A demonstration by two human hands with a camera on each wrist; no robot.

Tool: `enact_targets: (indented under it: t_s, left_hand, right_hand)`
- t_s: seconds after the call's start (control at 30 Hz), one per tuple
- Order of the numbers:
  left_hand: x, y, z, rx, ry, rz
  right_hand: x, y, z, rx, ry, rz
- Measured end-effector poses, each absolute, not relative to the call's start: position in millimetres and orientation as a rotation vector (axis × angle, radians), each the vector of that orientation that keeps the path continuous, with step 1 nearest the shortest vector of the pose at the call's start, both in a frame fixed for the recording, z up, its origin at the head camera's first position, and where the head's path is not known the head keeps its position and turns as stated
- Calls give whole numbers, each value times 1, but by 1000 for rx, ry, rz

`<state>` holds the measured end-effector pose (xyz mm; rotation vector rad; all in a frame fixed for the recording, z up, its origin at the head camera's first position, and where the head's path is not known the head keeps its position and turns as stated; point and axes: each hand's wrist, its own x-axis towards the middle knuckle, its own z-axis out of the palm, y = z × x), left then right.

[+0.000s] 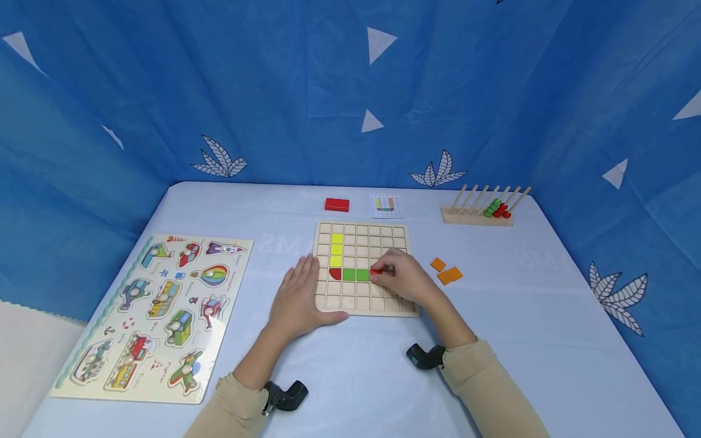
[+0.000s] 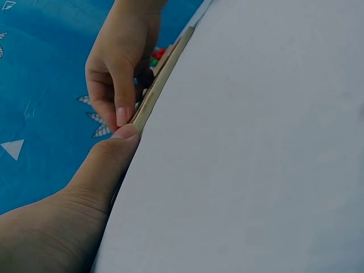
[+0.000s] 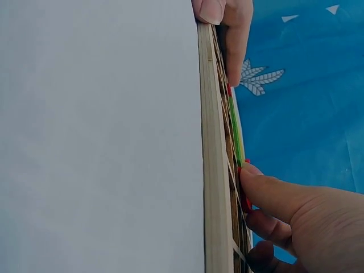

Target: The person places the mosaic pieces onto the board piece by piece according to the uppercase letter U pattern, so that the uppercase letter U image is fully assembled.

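Observation:
A wooden grid board [image 1: 364, 303] lies in the middle of the table. Down its left part run several yellow tiles [image 1: 336, 249]; below them sits a red quarter-round tile [image 1: 335, 274], then green tiles [image 1: 356, 275]. With thumb and fingers, my right hand [image 1: 405, 277] pinches another red tile [image 3: 245, 196] at the right end of the green ones, on the board. My left hand [image 1: 298, 301] rests along the board's left edge with straight fingers, its thumb [image 2: 122, 136] against the near edge. The held tile is mostly covered by fingers in the head view.
Orange tiles [image 1: 450, 275] lie right of the board. Behind it are a red block [image 1: 336, 205] and a pattern card [image 1: 387, 206]. A peg rack [image 1: 476, 218] with green and red beads stands at back right. A picture puzzle board [image 1: 148, 316] lies at left.

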<state>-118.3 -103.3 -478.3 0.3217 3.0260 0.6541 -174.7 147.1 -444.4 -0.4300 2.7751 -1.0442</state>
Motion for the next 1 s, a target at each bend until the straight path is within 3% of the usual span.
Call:
enact_targets:
  t_s: [0.63, 1.0]
  left_hand:
    - [-118, -102, -479, 317, 3030, 681]
    - [-118, -102, -479, 312, 3028, 687]
  right_hand:
    - [-173, 153, -441, -479, 2765, -1023]
    - [-175, 189, -435, -370, 2832, -1094]
